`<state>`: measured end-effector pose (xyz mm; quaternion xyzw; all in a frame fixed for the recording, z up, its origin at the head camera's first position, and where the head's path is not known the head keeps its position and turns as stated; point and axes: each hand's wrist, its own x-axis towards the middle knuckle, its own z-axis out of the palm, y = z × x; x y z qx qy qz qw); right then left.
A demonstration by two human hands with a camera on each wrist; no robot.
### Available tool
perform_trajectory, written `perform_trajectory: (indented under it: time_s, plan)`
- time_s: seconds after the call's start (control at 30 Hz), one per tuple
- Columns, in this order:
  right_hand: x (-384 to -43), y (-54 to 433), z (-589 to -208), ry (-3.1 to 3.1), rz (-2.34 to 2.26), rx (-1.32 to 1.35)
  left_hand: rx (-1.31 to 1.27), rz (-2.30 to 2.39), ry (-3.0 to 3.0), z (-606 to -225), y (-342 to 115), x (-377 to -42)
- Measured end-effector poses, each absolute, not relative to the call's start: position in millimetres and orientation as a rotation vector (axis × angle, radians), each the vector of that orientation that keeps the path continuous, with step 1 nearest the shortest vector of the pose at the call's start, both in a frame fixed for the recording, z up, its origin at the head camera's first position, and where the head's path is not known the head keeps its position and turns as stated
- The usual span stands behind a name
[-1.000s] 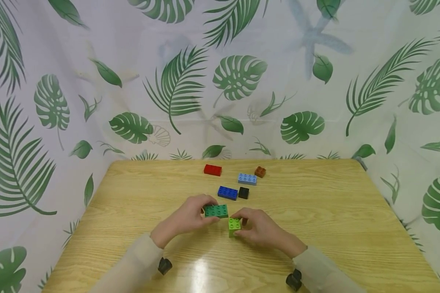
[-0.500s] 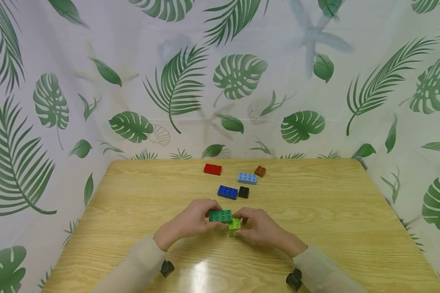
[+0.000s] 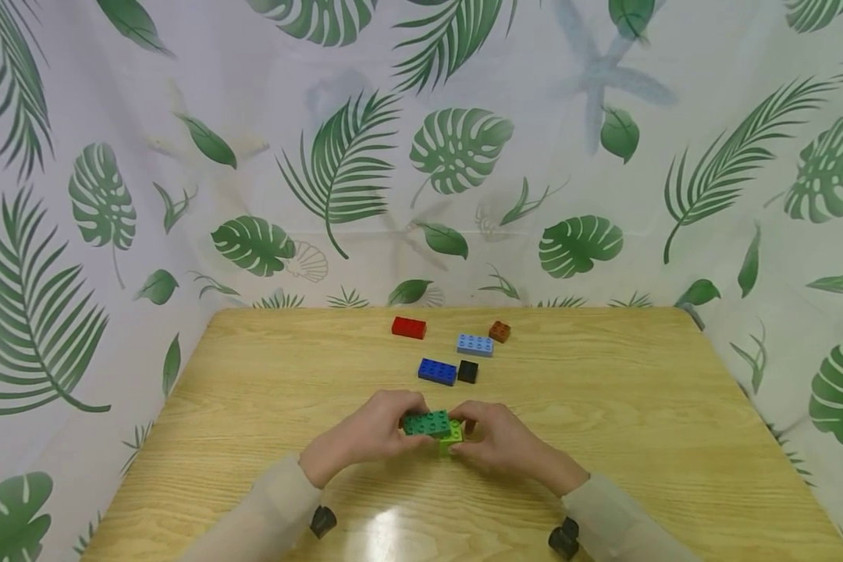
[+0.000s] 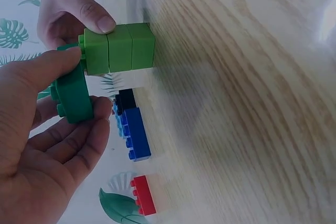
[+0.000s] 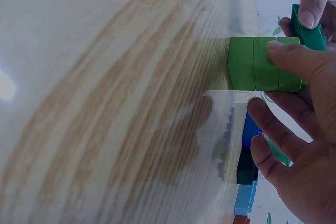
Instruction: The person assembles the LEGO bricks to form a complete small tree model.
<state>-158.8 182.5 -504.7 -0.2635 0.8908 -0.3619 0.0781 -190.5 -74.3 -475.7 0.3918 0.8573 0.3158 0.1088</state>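
My left hand [image 3: 375, 429] pinches a dark green toy brick [image 3: 425, 424] with two rows of studs, thumb on one side and fingers on the other. Upright on the table stands a stack of lime green bricks [image 4: 119, 49], three high. My right hand [image 3: 499, 441] grips the stack from the right, its thumb [image 5: 289, 56] against the side. The dark green brick sits at the stack's top, slightly tilted, one end overlapping the studs. Whether it is pressed down onto them I cannot tell. Its other end juts out to the left, over the table.
Beyond the hands lie a blue brick [image 3: 437, 371] and a small black brick [image 3: 467, 371] side by side. Farther back are a light blue brick [image 3: 474, 345], a small brown brick [image 3: 499, 332] and a red brick [image 3: 409, 328]. A leaf-print cloth [image 3: 365, 265] hangs behind the wooden table [image 3: 604, 390].
My left hand has carried the dark green brick right and nearer, from beside the lime green stack to over its top. The right hand has held the stack in place.
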Motion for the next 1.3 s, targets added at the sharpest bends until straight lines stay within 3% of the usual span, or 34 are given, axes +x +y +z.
perform_trajectory:
  time_s: [1.3]
  plan:
    - [-160.5, 183.8, -508.3, 2.645, -1.110, -0.791, 1.164, 0.745, 2.544, -464.3, -66.3, -189.0]
